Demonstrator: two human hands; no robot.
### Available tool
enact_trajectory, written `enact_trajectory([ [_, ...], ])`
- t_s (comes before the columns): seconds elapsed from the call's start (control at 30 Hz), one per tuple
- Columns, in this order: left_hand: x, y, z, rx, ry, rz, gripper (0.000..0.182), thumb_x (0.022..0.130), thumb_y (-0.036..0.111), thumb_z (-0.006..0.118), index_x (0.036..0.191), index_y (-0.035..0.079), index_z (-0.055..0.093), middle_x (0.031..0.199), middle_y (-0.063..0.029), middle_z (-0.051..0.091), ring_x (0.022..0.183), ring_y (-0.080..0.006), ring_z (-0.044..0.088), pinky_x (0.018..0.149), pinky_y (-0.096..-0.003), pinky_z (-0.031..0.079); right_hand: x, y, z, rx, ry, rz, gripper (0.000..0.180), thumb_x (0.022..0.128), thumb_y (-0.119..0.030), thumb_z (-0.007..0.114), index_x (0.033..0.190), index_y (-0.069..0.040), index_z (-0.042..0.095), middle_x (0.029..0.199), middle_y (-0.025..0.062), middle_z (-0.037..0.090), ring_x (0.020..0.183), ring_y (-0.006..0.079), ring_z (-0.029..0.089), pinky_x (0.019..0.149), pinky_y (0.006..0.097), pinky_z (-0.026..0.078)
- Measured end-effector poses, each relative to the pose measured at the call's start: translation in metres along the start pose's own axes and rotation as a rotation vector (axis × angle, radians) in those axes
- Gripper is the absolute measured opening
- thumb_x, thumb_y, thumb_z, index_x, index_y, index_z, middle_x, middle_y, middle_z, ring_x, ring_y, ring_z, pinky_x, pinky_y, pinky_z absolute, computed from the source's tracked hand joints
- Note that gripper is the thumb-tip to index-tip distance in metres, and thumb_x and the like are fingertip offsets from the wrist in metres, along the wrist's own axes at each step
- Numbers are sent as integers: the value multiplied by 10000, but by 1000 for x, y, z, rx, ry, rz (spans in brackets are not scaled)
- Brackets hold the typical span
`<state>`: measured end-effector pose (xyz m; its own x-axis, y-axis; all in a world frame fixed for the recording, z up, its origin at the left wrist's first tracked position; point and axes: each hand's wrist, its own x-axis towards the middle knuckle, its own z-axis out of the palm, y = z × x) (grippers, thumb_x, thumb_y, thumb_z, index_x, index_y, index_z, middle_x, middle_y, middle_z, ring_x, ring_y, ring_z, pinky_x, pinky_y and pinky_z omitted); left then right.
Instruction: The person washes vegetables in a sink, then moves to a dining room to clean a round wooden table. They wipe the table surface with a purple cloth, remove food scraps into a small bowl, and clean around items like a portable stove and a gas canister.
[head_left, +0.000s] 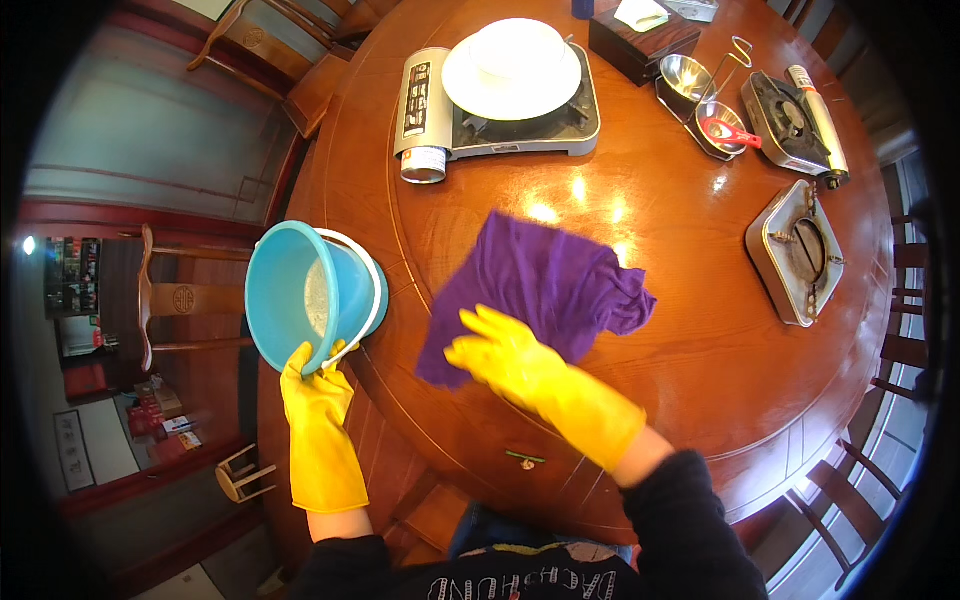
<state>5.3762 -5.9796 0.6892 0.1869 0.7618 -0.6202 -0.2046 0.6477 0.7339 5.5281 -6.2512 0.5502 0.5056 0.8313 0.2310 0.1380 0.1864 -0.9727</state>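
Note:
My left hand (318, 390), in a yellow rubber glove, grips the rim of a light blue plastic bucket (349, 281) at the table's left edge. The bucket is tilted with its mouth facing me, and a white handle (369, 300) hangs along its side. A little greyish-white patch shows on its inner bottom. Spread out and wrinkled on the wooden table lies a purple cloth (540, 262), bunched at its right end. Over the cloth's near left part is my gloved right hand (499, 352), fingers extended and slightly apart; whether it presses down is unclear.
Behind the cloth stands a portable gas stove (525, 139) bearing white dishes (514, 90). Farther right are a dark wooden box (637, 45), a wire rack with metal bowls (686, 79), a red-handled utensil (731, 133), another stove (787, 116) and a stove-top part (799, 251). Wooden chairs (187, 300) surround the round table (690, 390).

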Motion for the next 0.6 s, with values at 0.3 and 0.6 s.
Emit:
enact_trajectory([
  [0.3,-79,-91,7,-22,-263,124,604,1061,444,679,1501,55,539,1387,-156,662,1209,-201,659,1041,-260,532,-175,-142,-78,-929,-280,274,643,848,-301,830,1433,-110,646,1434,102,653,1338,377,609,1090,480,516],
  [0.6,-53,-163,70,898,-228,28,570,978,307,814,1408,59,534,1175,-51,586,960,-159,641,811,-297,607,-75,-87,-245,-1327,188,238,762,836,-221,816,1503,5,526,1512,263,568,1411,487,503,1219,553,370],
])
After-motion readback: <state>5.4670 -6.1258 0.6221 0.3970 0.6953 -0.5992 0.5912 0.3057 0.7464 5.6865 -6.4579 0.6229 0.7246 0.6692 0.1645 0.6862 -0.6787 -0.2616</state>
